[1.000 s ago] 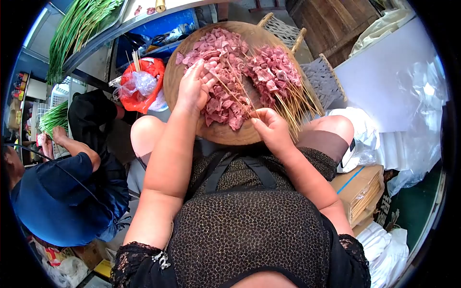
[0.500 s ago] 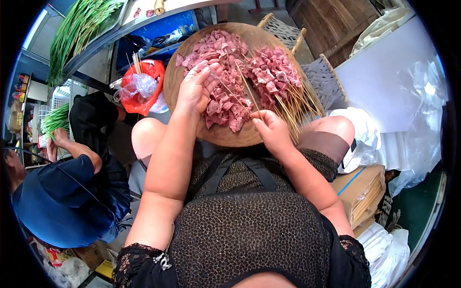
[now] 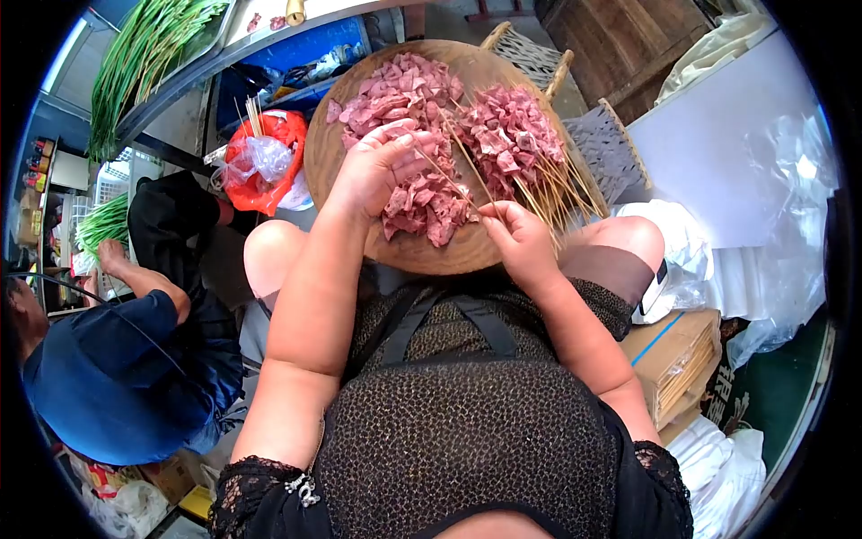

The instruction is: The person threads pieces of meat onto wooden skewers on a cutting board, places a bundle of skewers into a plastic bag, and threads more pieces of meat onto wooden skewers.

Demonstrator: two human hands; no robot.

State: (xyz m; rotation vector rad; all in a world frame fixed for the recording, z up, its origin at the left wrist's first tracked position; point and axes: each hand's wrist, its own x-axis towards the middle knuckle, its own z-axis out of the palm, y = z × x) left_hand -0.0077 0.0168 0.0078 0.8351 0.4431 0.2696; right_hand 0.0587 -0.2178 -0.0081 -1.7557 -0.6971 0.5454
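Note:
My right hand (image 3: 519, 235) pinches the lower end of a thin bamboo skewer (image 3: 467, 162), which slants up and left over the meat. A second thin stick (image 3: 442, 171) also runs to these fingertips. Over the left part of a round wooden board (image 3: 431, 260), my left hand (image 3: 377, 169) is turned palm inward, fingers loosely bent and apart, close to the second stick's upper end. Cut pieces of raw meat (image 3: 431, 211) lie in a heap beside and below it. To the right, meat-loaded skewers (image 3: 516, 135) lie bunched, bare ends pointing toward the lower right.
A red plastic bag (image 3: 292, 135) with sticks and clear plastic stands left of the board. Behind it is a woven stool (image 3: 606, 148). At left, a person in dark blue (image 3: 117, 368) handles green stalks (image 3: 106, 220). A cardboard box (image 3: 673, 359) stands at right.
My left hand has turned slightly, its fingers bending and moving rightward. My right hand has shifted slightly right, still pinching the skewer, whose lower end moved with it.

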